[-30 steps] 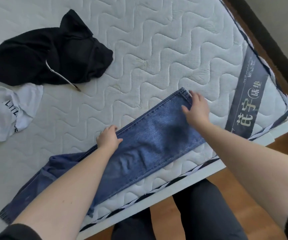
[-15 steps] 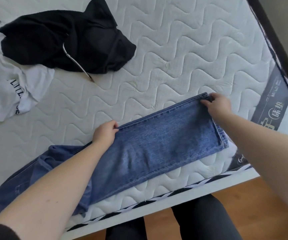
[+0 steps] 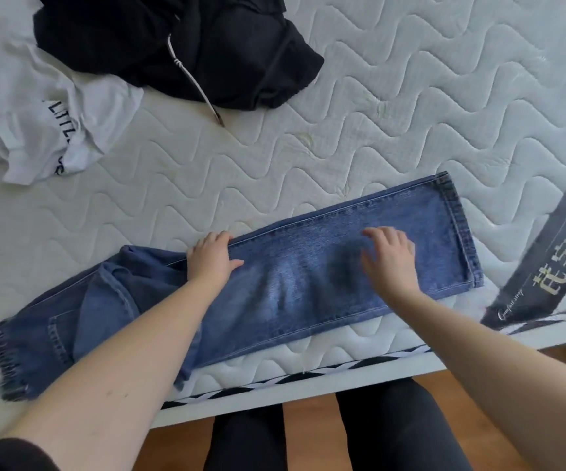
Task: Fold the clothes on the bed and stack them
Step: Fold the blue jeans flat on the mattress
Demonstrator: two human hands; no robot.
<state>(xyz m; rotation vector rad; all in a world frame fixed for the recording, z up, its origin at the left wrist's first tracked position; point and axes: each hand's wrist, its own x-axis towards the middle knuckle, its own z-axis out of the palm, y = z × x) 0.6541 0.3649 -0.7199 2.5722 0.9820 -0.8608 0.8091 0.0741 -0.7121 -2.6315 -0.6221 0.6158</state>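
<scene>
Your left hand point(image 3: 212, 258) gripped the jeans point(image 3: 309, 283)' edge; your right hand point(image 3: 388, 263) hovered open. Legs might slip askew.

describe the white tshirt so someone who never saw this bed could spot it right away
Start at the white quilted mattress and look to its far left side, away from the blue jeans stretched along the near edge. There the white t-shirt lies crumpled, partly tucked under the black hoodie. It is the only white garment, and black lettering shows on it.
</scene>
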